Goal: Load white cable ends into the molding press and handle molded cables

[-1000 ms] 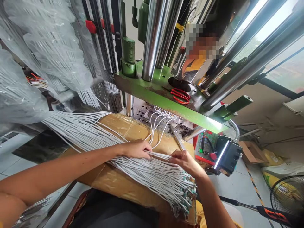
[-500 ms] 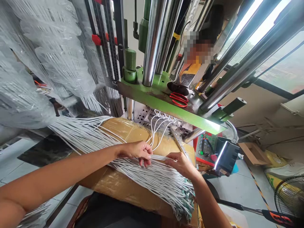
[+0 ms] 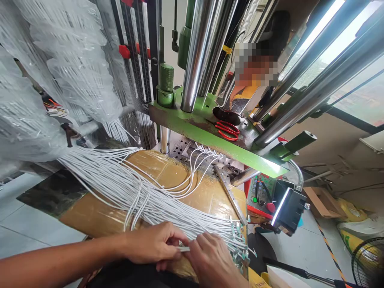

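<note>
My left hand [image 3: 153, 243] is closed on a few white cables [image 3: 183, 249] near the front edge of the work surface. Close beside it, my right hand [image 3: 211, 258] pinches the same cables, its fingertips hidden behind its back. From my left hand these cables loop up over a thick bundle of white cables [image 3: 177, 210]. The bundle runs across a brown tape-covered board [image 3: 204, 200] and ends in small greenish-white connectors [image 3: 237, 240] at the right. Several other cables curve from the bundle to white plug ends [image 3: 207, 150] set in a metal mould [image 3: 192, 154].
A green press plate [image 3: 216, 140] between steel columns stands over the mould, with red-handled scissors [image 3: 228, 130] on top. A metal bar [image 3: 229, 194] lies on the board. Right are a control box [image 3: 264, 192] and a fan [image 3: 367, 260]. Plastic-wrapped cables [image 3: 81, 80] hang left. Behind the press is another person.
Both hands have moved down toward the front edge, drawing a few cables off the bundle into a loop. The cables running to the mould are now uncovered. The view has shifted slightly.
</note>
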Demonstrator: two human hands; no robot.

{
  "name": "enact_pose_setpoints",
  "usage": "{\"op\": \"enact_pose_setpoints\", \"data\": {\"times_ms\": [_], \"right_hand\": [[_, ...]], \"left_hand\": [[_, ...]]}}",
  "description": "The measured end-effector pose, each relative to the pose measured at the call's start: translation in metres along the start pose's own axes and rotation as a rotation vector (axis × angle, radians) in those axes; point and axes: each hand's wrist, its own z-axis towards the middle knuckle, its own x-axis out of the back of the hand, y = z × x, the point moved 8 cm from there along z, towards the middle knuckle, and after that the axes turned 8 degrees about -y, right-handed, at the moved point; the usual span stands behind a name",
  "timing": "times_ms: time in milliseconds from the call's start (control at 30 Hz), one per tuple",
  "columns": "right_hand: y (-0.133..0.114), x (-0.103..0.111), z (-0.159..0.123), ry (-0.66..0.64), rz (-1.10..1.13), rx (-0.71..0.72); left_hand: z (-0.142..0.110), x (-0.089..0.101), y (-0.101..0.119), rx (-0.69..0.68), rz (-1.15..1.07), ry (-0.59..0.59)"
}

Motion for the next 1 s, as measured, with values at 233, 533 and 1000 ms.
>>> {"op": "enact_pose_setpoints", "data": {"times_ms": [233, 533, 1000], "right_hand": [[0.048, 0.011, -0.003, 0.177, 0.858, -0.258], [0.065, -0.002, 0.007, 0.275, 0.677, -0.352], [0.178, -0.017, -0.037, 0.013, 0.499, -0.847]], "left_hand": [[0.019, -0.010, -0.028, -0.002, -0.434, 0.030], [0.038, 0.007, -0.018, -0.105, -0.496, 0.255], [0.043, 0.031, -0.024, -0.122, -0.812, 0.381]]}}
